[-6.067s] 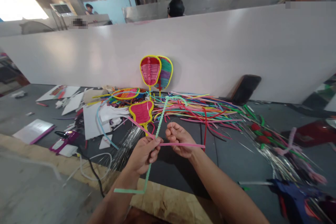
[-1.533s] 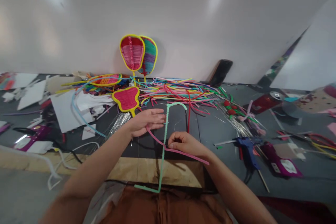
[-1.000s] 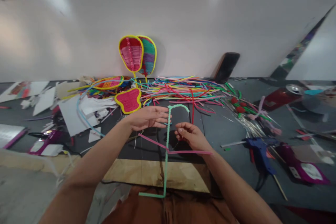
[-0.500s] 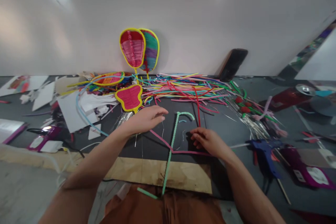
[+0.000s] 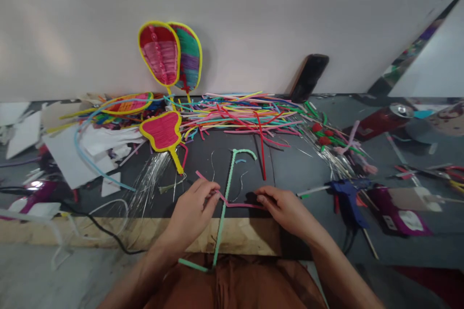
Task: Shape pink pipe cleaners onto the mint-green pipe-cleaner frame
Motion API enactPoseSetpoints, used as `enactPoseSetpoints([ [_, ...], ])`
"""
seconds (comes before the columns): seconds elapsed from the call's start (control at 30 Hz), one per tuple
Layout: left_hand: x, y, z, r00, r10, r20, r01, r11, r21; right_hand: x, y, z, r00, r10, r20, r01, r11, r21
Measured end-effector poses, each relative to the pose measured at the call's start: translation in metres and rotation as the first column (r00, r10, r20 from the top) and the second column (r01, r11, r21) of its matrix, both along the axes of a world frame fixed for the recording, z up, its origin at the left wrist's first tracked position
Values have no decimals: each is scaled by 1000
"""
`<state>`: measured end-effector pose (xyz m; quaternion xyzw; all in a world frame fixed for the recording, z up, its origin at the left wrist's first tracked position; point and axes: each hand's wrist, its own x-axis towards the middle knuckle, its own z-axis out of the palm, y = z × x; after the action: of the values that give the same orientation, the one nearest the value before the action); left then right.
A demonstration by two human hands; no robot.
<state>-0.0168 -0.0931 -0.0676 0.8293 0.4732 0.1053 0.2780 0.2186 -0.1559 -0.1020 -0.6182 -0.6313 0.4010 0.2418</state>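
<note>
Head view: left hand [image 5: 194,207] pinches the pink pipe cleaner [image 5: 237,204] where it crosses the green pipe cleaner [image 5: 225,193], fingers closed on it. Right hand [image 5: 284,207] rests on the pink strand's other end, fingers curled, apparently gripping it, though its tip is hidden beneath them. Both strands lie on the dark bench [image 5: 290,169]; the green one's lower bend hangs off the near edge. Beyond them lies a pile of coloured pipe cleaners [image 5: 246,116]; a blue glue gun [image 5: 346,193] sits to the right.

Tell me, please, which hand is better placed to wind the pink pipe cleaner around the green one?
Probably the left hand: its fingers pinch the pink pipe cleaner right beside the green pipe cleaner; the right hand holds the far end.
</note>
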Motion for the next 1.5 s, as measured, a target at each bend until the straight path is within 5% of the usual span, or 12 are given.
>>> enactPoseSetpoints([
  [0.27,-1,-30,-27,938,2,-346,-40,994,-104,-18,-10,-11,999,-17,41,16,999,38],
  [0.47,3,-30,-30,969,96,-229,-121,988,-96,-22,-13,-14,998,-51,31,49,997,61],
  [0.6,-1,-30,-27,979,158,-126,-172,979,-108,-24,-9,-14,983,-132,-129,130,991,-27],
  [0.7,-3,-36,-25,982,168,-86,-175,982,-78,-29,-2,-16,872,-275,-404,238,961,-141],
  [0.83,-2,-42,-23,981,189,-37,-189,982,-3,-47,10,-16,608,-379,-698,311,922,-231],
  [0.97,-1,-47,-18,984,180,16,-180,984,1,-68,16,-9,459,-391,-798,279,916,-289],
  [1.1,-12,-47,-21,963,186,196,-153,973,-170,-76,14,-5,384,-370,-846,274,921,-279],
  [1.17,-21,-40,-25,899,255,357,-128,931,-341,-76,13,-5,350,-363,-864,272,922,-277],
  [1.23,-28,-27,-30,721,498,483,-163,798,-580,-75,10,-3,325,-360,-874,264,923,-281],
  [1.33,-28,3,-31,456,703,546,28,601,-798,-77,7,0,351,-350,-868,227,932,-283],
  [1.4,-21,26,-28,429,703,567,216,530,-820,-81,6,4,396,-318,-861,169,947,-272],
  [1.5,-6,56,-23,510,621,595,399,442,-804,-87,5,10,472,-259,-843,85,965,-249],
])
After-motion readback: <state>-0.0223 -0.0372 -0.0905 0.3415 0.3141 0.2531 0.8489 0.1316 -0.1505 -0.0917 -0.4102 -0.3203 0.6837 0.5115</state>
